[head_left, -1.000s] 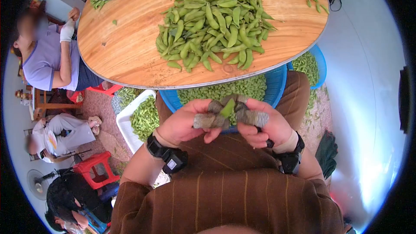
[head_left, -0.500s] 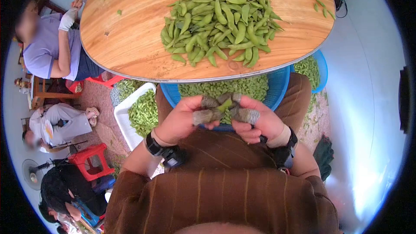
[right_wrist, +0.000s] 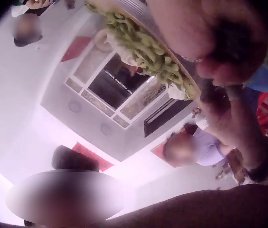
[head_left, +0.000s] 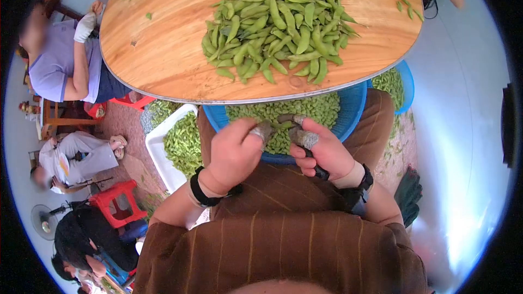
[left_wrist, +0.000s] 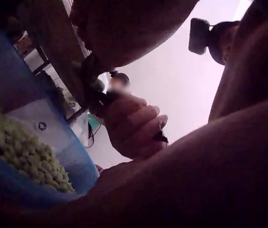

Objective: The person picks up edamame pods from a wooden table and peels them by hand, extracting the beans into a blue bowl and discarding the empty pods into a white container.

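Over a blue basket (head_left: 354, 122) of shelled green beans (head_left: 318, 108), both hands meet with a green pod (head_left: 283, 125) between their wrapped fingertips. My left hand (head_left: 234, 149) is turned back-up, fingers curled and pinching near the pod's left end, partly blurred. The right hand (head_left: 327, 152) holds a small black-handled tool (head_left: 320, 172) in its curled fingers, while its thumb and forefinger are at the pod's right end. In the left wrist view the right hand (left_wrist: 134, 126) shows curled around something dark. A heap of pods (head_left: 278, 27) lies on the wooden table.
The round wooden table (head_left: 158, 49) stands just beyond the basket. A white tray (head_left: 158, 147) of pods is at the left, another blue basket (head_left: 407, 90) at the right. Red stools (head_left: 117, 201) and seated people are further left; a dark green cloth (head_left: 407, 196) lies on the floor.
My left hand has rolled over so its back faces up, and its wrapped fingers have drawn slightly apart from the right hand's. The person at upper right has extended an arm.
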Demonstrator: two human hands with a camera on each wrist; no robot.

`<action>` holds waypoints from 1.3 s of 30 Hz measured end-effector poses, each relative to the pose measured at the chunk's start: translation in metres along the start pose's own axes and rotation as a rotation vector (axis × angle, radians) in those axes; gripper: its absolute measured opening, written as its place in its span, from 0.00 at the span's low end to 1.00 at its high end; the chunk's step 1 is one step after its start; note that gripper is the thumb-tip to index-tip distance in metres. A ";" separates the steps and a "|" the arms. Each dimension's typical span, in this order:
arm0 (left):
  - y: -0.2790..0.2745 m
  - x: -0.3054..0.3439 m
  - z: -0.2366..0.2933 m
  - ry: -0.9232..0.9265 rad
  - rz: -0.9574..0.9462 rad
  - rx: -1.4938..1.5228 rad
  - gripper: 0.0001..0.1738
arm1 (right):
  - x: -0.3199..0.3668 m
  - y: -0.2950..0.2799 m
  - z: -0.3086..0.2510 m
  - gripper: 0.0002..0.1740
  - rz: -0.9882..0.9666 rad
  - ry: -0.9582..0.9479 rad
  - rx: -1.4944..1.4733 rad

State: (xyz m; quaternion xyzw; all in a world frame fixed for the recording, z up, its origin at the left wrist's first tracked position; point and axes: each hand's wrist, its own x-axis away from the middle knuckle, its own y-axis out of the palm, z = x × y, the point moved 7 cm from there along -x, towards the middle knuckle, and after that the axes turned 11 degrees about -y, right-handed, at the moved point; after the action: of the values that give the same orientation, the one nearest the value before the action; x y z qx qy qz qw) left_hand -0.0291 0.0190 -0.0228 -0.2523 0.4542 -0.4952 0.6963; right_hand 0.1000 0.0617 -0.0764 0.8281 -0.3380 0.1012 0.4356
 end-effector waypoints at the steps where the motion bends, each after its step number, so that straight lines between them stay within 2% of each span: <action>1: 0.005 0.004 0.002 0.004 -0.042 -0.014 0.12 | 0.000 0.001 -0.002 0.17 -0.006 -0.038 0.054; 2: 0.008 0.004 0.003 0.008 -0.043 -0.014 0.12 | 0.000 0.002 -0.003 0.17 -0.013 -0.075 0.109; 4: 0.021 0.000 -0.007 -0.162 -0.176 0.045 0.11 | -0.002 0.001 -0.001 0.17 -0.009 -0.116 0.195; 5: 0.025 -0.001 -0.008 -0.157 -0.178 0.046 0.11 | -0.003 -0.002 -0.001 0.16 -0.005 -0.156 0.282; 7: 0.046 0.004 -0.027 -0.535 -0.353 0.706 0.11 | -0.004 -0.006 0.000 0.16 -0.005 -0.200 0.355; 11: 0.056 0.005 -0.022 -0.564 -0.401 0.906 0.11 | -0.005 -0.010 -0.002 0.12 0.029 -0.313 0.575; 13: 0.062 0.004 -0.029 -0.673 -0.401 0.921 0.10 | -0.006 -0.009 -0.001 0.12 0.024 -0.315 0.591; 14: 0.061 0.003 -0.029 -0.670 -0.397 0.917 0.10 | -0.007 -0.009 -0.002 0.11 0.024 -0.318 0.607; 16: 0.052 -0.005 -0.023 -0.468 -0.362 0.513 0.11 | -0.011 -0.010 -0.004 0.11 0.042 -0.333 0.605; 17: 0.051 -0.006 -0.023 -0.466 -0.359 0.512 0.11 | -0.012 -0.012 -0.005 0.10 0.064 -0.339 0.605; 19: 0.044 -0.009 -0.016 -0.289 -0.281 0.304 0.10 | -0.013 -0.014 -0.006 0.10 0.065 -0.349 0.613; 21: 0.044 -0.010 -0.018 -0.315 -0.304 0.306 0.10 | -0.012 -0.016 -0.009 0.11 0.069 -0.357 0.619; 23: 0.043 -0.011 -0.021 -0.344 -0.327 0.313 0.10 | -0.007 -0.019 -0.022 0.15 0.141 -0.484 0.749; 24: 0.044 -0.010 -0.021 -0.334 -0.388 0.289 0.09 | -0.009 -0.024 -0.020 0.15 0.143 -0.481 0.753; 26: 0.046 -0.008 -0.020 -0.325 -0.453 0.270 0.09 | -0.006 -0.024 -0.032 0.12 0.160 -0.797 1.163; 27: 0.048 -0.006 -0.019 -0.335 -0.496 0.401 0.06 | -0.004 -0.025 -0.035 0.12 0.163 -0.791 1.163; 28: 0.050 -0.004 -0.017 -0.344 -0.538 0.532 0.04 | -0.005 -0.024 -0.035 0.10 0.099 -0.677 1.135; 29: 0.049 -0.004 -0.016 -0.347 -0.541 0.535 0.04 | -0.007 -0.022 -0.033 0.07 0.036 -0.563 1.102; 30: 0.054 0.002 -0.019 -0.558 -0.633 0.785 0.03 | -0.005 -0.019 -0.036 0.07 0.036 -0.558 1.101; 31: 0.058 0.010 -0.020 -0.773 -0.717 1.034 0.04 | -0.006 -0.020 -0.034 0.05 0.033 -0.449 0.973; 32: 0.053 0.009 -0.020 -0.778 -0.718 1.034 0.04 | -0.007 -0.021 -0.028 0.03 0.030 -0.341 0.844; 34: 0.051 0.010 -0.020 -0.889 -0.794 1.137 0.05 | -0.007 -0.018 -0.027 0.03 -0.025 -0.339 0.797; 35: 0.051 0.010 -0.021 -0.890 -0.793 1.137 0.05 | -0.007 -0.016 -0.026 0.02 -0.077 -0.339 0.753; 39: 0.058 0.015 -0.020 -0.856 -0.834 1.159 0.04 | -0.009 -0.019 -0.022 0.02 -0.087 -0.311 0.726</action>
State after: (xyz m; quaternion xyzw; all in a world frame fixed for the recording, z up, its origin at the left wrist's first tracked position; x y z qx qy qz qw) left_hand -0.0188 0.0291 -0.0845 -0.1678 -0.3076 -0.7292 0.5877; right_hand 0.1083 0.0910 -0.0799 0.9473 -0.3067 0.0687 0.0621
